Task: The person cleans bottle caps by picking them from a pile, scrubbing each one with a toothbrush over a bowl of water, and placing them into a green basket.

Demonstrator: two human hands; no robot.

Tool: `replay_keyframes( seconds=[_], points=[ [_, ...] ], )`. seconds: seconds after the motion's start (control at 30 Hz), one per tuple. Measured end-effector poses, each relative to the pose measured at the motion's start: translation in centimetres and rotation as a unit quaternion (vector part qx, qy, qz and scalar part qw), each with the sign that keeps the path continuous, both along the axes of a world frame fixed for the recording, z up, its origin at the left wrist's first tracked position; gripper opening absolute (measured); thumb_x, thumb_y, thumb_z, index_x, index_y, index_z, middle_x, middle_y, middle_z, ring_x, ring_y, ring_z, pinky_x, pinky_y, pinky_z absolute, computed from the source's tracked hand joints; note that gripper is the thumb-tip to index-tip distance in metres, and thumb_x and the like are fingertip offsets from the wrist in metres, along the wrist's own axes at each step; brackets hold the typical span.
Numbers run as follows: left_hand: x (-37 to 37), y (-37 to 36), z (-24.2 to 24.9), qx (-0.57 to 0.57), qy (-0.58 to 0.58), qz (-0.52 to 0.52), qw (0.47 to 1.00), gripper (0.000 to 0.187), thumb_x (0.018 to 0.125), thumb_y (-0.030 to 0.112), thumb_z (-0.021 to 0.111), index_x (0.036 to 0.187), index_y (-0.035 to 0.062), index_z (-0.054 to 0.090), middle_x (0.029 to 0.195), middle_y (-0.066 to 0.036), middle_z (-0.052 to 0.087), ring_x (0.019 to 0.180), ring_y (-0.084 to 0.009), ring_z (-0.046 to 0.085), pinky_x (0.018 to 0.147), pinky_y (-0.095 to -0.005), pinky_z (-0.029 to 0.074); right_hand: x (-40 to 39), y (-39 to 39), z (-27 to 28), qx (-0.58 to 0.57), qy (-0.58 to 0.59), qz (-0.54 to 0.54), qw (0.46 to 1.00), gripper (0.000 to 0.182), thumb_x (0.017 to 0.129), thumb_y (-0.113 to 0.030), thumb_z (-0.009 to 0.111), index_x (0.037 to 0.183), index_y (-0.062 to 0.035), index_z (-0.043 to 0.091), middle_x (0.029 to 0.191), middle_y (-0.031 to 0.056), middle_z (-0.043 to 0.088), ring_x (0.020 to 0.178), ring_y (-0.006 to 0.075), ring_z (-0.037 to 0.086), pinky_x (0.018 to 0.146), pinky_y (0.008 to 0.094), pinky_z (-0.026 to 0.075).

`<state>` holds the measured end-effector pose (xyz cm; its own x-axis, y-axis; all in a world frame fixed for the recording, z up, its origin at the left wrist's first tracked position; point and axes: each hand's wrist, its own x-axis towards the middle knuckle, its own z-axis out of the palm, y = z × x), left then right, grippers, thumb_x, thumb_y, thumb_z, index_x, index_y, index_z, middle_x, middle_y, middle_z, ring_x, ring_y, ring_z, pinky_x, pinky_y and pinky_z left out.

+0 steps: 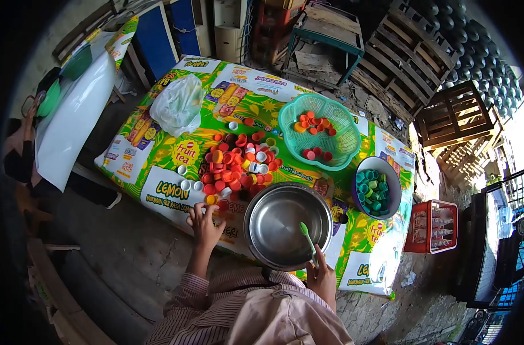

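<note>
My right hand [322, 278] grips a toothbrush [307, 237] with a green head, its bristle end over the steel bowl [273, 224]. The bowl stands at the table's near edge and shows a bare metal bottom. My left hand [207, 227] lies left of the bowl with fingers apart, close to the near edge of a pile of bottle caps [233, 164]. The caps are mostly red and orange, with some white and yellow ones. A few white caps [185, 184] lie loose just beyond my left fingers.
A mint plastic basket [287, 144] with red and orange caps stands at the back. On the right sits a bowl [395, 195] of green caps. A white plastic bag [178, 103] lies back left. Another person sits at far left beside a white-covered surface [78, 109]. A red crate [433, 227] stands right.
</note>
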<state>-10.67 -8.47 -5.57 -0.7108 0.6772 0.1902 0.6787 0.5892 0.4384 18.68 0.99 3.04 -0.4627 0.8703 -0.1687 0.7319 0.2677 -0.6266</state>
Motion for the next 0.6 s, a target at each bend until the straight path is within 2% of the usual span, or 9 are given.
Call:
replay_keyframes(
  seconds=[0.17, 0.23, 0.3, 0.5, 0.57, 0.6],
  points=[
    [0.4, 1.2, -1.1, -0.022, 0.045, 0.002, 0.999, 0.034, 0.068, 0.02, 0.068, 0.101, 0.0192, 0.059, 0.105, -0.006, 0.044, 0.104, -0.0272, 0.039, 0.084, -0.0421, 0.028, 0.1, 0.2, -0.4, 0.022, 0.019, 0.018, 0.999, 0.052, 0.084, -0.018, 0.057, 0.133, -0.0147, 0.039, 0.057, 0.0152, 0.055, 0.049, 0.0312, 0.057, 0.046, 0.0419, 0.042],
    [0.9, 2.6, 0.6, 0.057, 0.048, 0.02, 0.997, 0.03, 0.07, 0.02, 0.067, 0.099, 0.0185, 0.06, 0.104, -0.006, 0.044, 0.104, -0.0265, 0.04, 0.084, -0.0415, 0.028, -0.1, 0.6, -0.5, 0.021, 0.026, 0.023, 0.999, 0.053, 0.084, -0.017, 0.057, 0.133, -0.0146, 0.038, 0.056, 0.0146, 0.054, 0.048, 0.0311, 0.056, 0.046, 0.0417, 0.042],
    [0.5, 3.8, 0.5, 0.027, 0.065, -0.032, 0.997, 0.024, 0.072, 0.02, 0.066, 0.096, 0.0175, 0.062, 0.103, -0.005, 0.045, 0.102, -0.0254, 0.04, 0.083, -0.0396, 0.028, -0.1, 0.9, -0.5, 0.023, 0.029, 0.051, 0.998, 0.054, 0.084, -0.017, 0.057, 0.134, -0.015, 0.038, 0.054, 0.0138, 0.054, 0.048, 0.0308, 0.056, 0.046, 0.0414, 0.042],
    [0.1, 4.8, -1.7, -0.012, 0.057, -0.029, 0.998, 0.018, 0.075, 0.016, 0.063, 0.093, 0.0185, 0.062, 0.102, -0.004, 0.046, 0.101, -0.0237, 0.041, 0.082, -0.0391, 0.028, 0.0, 1.8, 0.0, 0.04, 0.04, 0.063, 0.996, 0.053, 0.083, -0.016, 0.057, 0.133, -0.0146, 0.039, 0.054, 0.0139, 0.054, 0.049, 0.03, 0.057, 0.047, 0.0409, 0.043],
    [0.8, 4.4, -0.7, 0.089, 0.084, -0.039, 0.992, 0.017, 0.076, 0.016, 0.062, 0.093, 0.0182, 0.063, 0.104, -0.003, 0.046, 0.102, -0.0235, 0.041, 0.082, -0.0388, 0.029, 0.4, 2.0, -0.4, 0.044, 0.052, 0.065, 0.996, 0.052, 0.083, -0.016, 0.058, 0.132, -0.0139, 0.04, 0.056, 0.0143, 0.054, 0.05, 0.0296, 0.057, 0.047, 0.0408, 0.043],
    [1.0, 4.2, -0.3, 0.084, 0.086, -0.046, 0.992, 0.018, 0.076, 0.017, 0.062, 0.095, 0.017, 0.063, 0.106, -0.004, 0.046, 0.104, -0.0239, 0.041, 0.083, -0.0388, 0.03, 0.6, 2.2, -0.6, 0.042, 0.061, 0.069, 0.995, 0.052, 0.083, -0.016, 0.058, 0.132, -0.0137, 0.04, 0.057, 0.0141, 0.055, 0.05, 0.0292, 0.057, 0.047, 0.0406, 0.043]
  ],
)
